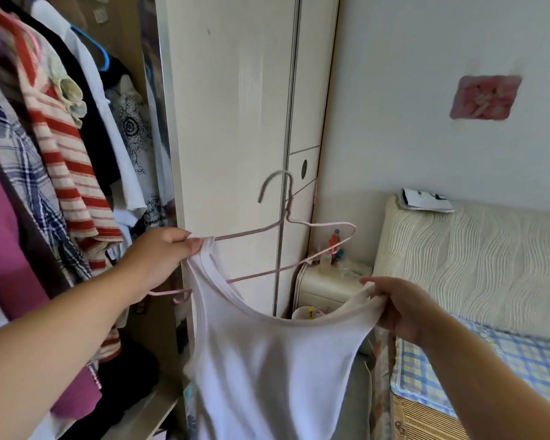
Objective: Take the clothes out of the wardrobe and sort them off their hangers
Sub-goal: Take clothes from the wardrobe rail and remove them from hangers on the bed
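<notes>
In front of the wardrobe door (235, 122), my left hand (159, 262) pinches a strap of the white top (267, 360) on the pink hanger (324, 223), my right hand (400, 309) pinches the free strap, so I should slide the hanger out gently.

A home bedroom, seemingly: wardrobe (242, 106), hanging clothes (61, 147), bed (477, 265).

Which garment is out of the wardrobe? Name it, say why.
The white tank top: the left hand and right hand each pinch a strap; the striped top and the rest hang inside the wardrobe.
</notes>
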Available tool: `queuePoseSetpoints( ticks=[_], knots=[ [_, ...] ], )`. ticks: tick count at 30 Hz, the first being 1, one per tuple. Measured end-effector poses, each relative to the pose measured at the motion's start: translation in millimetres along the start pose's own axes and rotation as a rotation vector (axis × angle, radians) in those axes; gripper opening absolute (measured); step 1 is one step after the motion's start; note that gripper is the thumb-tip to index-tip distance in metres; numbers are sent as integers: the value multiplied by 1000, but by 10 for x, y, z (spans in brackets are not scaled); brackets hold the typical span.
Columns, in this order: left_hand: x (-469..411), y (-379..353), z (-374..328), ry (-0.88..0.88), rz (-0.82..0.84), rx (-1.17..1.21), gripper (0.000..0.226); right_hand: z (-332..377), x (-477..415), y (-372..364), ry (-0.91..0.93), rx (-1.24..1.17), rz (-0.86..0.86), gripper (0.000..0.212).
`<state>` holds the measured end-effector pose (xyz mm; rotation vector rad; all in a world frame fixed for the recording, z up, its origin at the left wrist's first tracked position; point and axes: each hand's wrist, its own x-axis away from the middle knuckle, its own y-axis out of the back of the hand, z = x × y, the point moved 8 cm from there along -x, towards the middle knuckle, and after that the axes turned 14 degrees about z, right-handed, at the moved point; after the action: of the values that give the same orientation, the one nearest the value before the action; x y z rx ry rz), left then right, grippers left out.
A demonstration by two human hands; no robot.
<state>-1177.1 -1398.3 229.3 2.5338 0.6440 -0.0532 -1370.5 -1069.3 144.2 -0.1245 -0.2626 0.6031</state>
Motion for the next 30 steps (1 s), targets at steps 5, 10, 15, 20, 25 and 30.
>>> queuePoseSetpoints(
  ticks=[5, 10, 15, 20, 25, 30],
  knots=[
    [99, 148, -2, -72, 9, 175, 19, 4, -90, 206, 81, -359, -3, 7],
    [175, 277, 23, -81, -52, 165, 12, 118, -187, 300, 239, -520, -48, 20],
    [231, 390, 120, -78, -51, 179, 13, 267, -265, 419, 301, -375, -163, 19],
    [272, 462, 194, -87, -32, 158, 13, 337, -294, 503, 235, 63, -361, 10],
    [294, 478, 263, -95, -11, 142, 13, 217, -424, 263, 229, -393, -149, 16],
    [330, 506, 276, -94, 17, 146, 15, 349, -396, 204, 246, -514, -66, 15]
  ],
)
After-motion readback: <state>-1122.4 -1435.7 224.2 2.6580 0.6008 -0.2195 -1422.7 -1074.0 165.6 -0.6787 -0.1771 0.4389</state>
